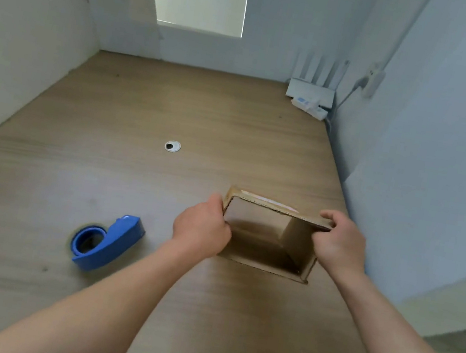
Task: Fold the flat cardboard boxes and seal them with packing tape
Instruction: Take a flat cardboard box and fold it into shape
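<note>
A small brown cardboard box stands on the wooden desk, its open side facing me so I look into its hollow inside. My left hand grips the box's left wall. My right hand pinches the top right corner of the rim. A strip of light tape shows on the box's far top face. A blue packing tape dispenser lies on the desk to the left of my left forearm, untouched.
A round cable grommet sits mid-desk. A white router with antennas and a small white carton stand in the far right corner. White walls close in on the left, back and right. The desk's front edge is near the frame's bottom.
</note>
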